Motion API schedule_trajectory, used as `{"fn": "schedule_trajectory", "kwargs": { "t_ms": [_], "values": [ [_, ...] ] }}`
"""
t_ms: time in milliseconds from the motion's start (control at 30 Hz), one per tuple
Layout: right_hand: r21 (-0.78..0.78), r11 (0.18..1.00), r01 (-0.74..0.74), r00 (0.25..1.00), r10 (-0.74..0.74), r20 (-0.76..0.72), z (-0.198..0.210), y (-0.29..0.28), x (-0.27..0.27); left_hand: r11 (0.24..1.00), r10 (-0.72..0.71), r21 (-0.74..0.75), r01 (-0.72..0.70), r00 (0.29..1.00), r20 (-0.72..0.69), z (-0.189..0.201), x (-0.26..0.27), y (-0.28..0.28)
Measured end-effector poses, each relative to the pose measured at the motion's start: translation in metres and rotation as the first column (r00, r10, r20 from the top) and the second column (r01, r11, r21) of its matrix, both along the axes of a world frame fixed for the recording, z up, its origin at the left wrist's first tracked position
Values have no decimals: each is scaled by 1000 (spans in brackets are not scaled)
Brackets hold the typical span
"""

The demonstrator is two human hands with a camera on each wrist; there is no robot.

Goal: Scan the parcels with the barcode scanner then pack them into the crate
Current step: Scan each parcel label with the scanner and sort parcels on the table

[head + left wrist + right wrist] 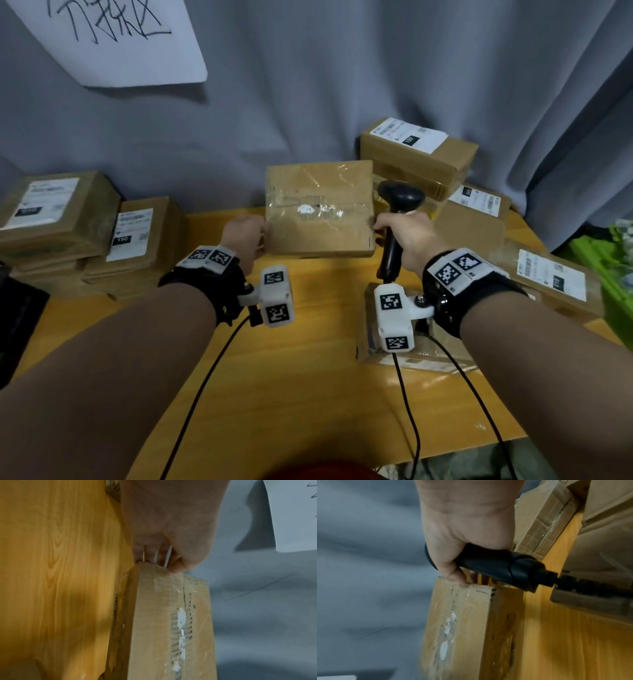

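Holding parcel (320, 209) up off table (308, 377) btwn both hands, prob. hunting for label side. Left hand (245, 236) fingers curling round left edge; right hand (407, 240) wrapping scanner (399, 202) handle, thumb bracing parcel's right edge.

Yellow wood-grain table (308, 394) against the grey curtain. Left edge: two stacks of brown parcels (85, 233) w/ white labels on top. Right rear: another stack (418, 154), labelled. More labelled parcels (548, 281) lie flat along the right side. A flat clear-wrapped packet (428, 356) lies near the front, partly hidden by the wrist rig.
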State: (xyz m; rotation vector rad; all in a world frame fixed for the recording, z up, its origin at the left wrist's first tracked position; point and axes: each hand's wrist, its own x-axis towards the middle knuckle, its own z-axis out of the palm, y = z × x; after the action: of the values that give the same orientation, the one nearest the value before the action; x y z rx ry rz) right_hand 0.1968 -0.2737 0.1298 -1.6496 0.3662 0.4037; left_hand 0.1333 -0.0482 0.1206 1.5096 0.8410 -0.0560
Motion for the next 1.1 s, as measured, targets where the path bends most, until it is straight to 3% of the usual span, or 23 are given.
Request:
{"fn": "schedule_trajectory", "kwargs": {
  "t_ms": [133,333,433,500,633,867,1000,1100],
  "values": [
    [166,983,77,997,-77,-5,-6,3,-6,992,94,-85,-92,996,11,5,2,5],
    [208,977,47,998,-57,42,-5,-4,-5,983,-37,-176,41,999,25,10,-1,4],
    [245,969,41,999,-46,13,-5,-11,-5,966,62,-254,-47,997,53,5,5,10],
    [261,962,75,997,-74,-13,-9,-11,-7,978,53,-205,-39,996,66,4,10,15],
    [292,950,114,993,-109,-32,-15,-5,-13,983,-180,-27,180,984,11,8,11,13],
    [259,963,79,997,-78,-15,-16,-4,-16,973,-229,35,227,972,50,-2,6,13],
    [195,981,-12,996,29,-88,-12,-2,-14,960,-281,37,278,952,122,0,2,12],
    [100,987,-126,972,143,-187,-12,7,-23,949,-299,150,277,943,147,1,0,19]
  ]
}}
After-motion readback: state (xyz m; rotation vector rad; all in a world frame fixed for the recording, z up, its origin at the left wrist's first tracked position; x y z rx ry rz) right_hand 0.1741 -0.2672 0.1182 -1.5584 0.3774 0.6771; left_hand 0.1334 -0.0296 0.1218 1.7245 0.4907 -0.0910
